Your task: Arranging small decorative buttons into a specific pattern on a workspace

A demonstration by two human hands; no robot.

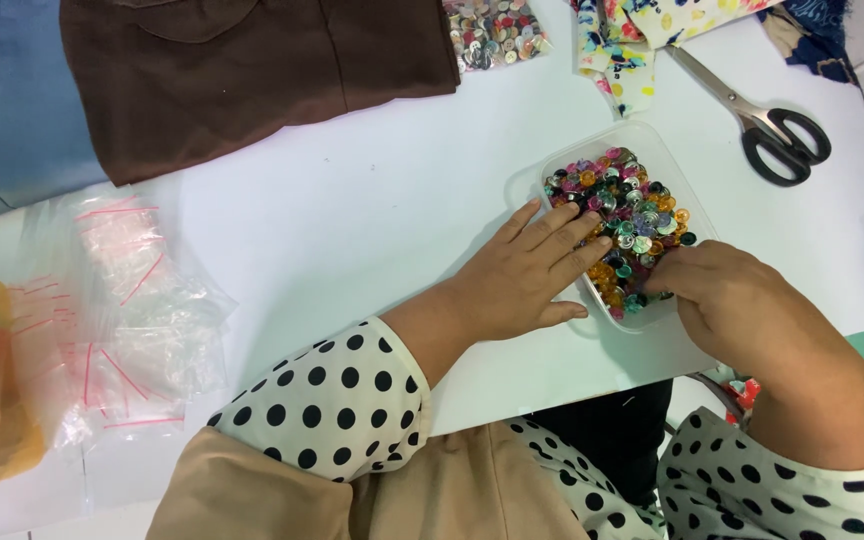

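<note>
One clear plastic tray (559, 165) of mixed coloured buttons (624, 215), too many to count, sits right of centre on the white table (352, 220). The left hand (522, 275) lies flat with fingers spread, steadying the tray's near edge and grasping nothing. The right hand (727, 300) curls over the buttons; its grip is hidden. One pair of scissors (767, 120) lies beyond, and a pile of small zip bags (122, 310) sits far left.

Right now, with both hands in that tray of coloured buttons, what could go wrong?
The clear tray is heaped with buttons; the left hand presses over its near-left rim, so it might tip and spill. The right hand digs at the near edge, which could flick buttons onto the white table. Scissors lie just beyond the tray, so a reach past it could snag them.
</note>
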